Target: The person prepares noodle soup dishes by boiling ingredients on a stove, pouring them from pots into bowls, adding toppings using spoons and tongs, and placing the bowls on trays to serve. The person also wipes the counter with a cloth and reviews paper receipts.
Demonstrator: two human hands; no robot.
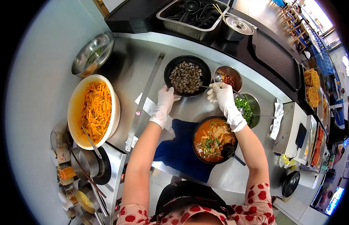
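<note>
Spotted sleeves (259, 197) foremost, black bowl (187, 59) touches left grip (165, 101).

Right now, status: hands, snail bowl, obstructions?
Left hand gripping snail bowl rim. Right hand on spoon handle. Snails inside, bowl upright. Two metal bowls crowd right hand.

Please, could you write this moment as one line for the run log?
Left hand: holds edge of black bowl | right hand: holds spoon reaching into this bowl | nearer the body: soup bowl with black ladle
</note>
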